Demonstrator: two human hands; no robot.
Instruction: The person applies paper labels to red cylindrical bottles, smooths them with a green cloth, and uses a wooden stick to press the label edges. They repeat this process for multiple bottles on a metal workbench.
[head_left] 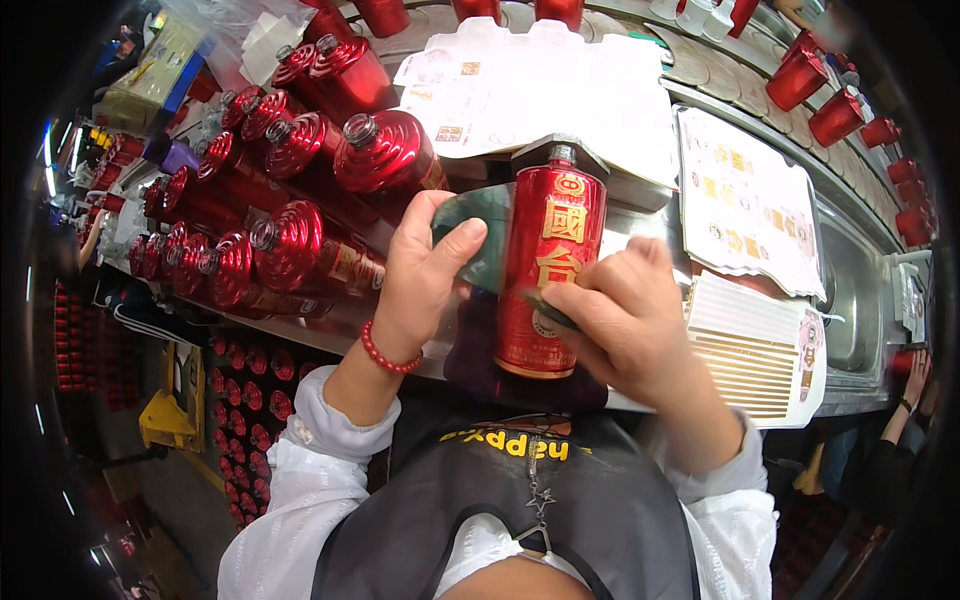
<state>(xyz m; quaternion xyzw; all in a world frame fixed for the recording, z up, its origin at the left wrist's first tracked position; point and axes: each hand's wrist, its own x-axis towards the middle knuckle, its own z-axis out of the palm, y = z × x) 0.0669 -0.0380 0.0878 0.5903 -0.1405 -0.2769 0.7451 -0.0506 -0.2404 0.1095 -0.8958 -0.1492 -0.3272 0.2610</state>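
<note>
In front of me a red glass bottle with gold characters lies on a dark holder, its neck pointing away from me. A red bead bracelet circles the wrist of my left hand, which grips a dark green flexible sheet between thumb and fingers, against the bottle's left side. Across the bottle's lower right face, my right hand is closed and partly blurred by motion. Its fingertips press a small dark green scraper-like piece to the bottle; its exact kind is unclear.
Several red bottles crowd the bench at left. White label sheets lie beyond the bottle, with more label stacks and a gold-striped sheet at right. A slatted conveyor carries red bottles; a metal sink stands far right.
</note>
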